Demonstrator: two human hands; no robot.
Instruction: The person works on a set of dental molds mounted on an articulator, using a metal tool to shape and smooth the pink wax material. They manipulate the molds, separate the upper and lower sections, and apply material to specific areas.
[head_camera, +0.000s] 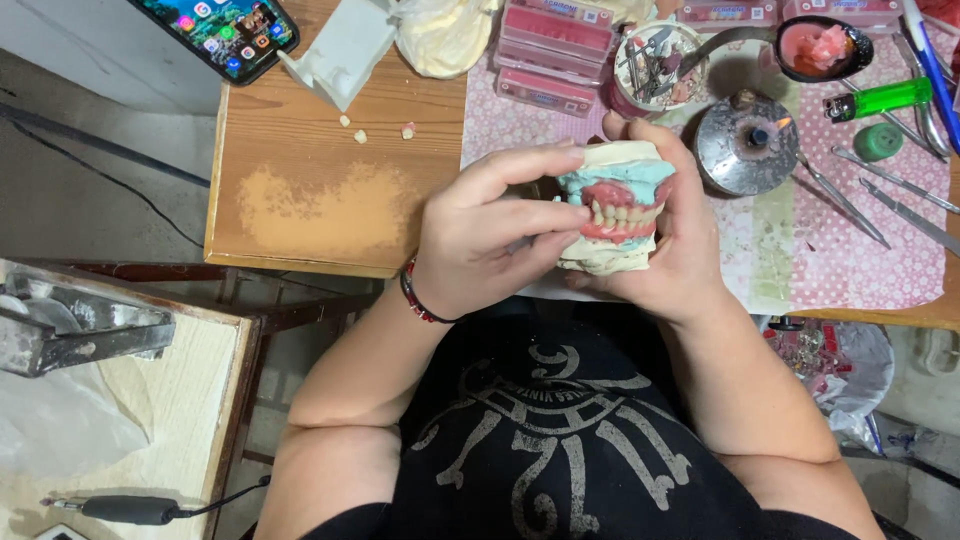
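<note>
A denture model, with white teeth set in pink wax on pale plaster and teal bases, is held up above the table's front edge. My right hand cups it from behind and below, thumb over the top. My left hand grips its left side, fingertips resting by the teeth. A red and black bead bracelet circles my left wrist.
On the wooden table lie a phone, a white plaster block, pink boxes, a small lit burner, a green lighter, metal tools on a dotted pink cloth, and a ladle of pink wax. A second bench stands at left.
</note>
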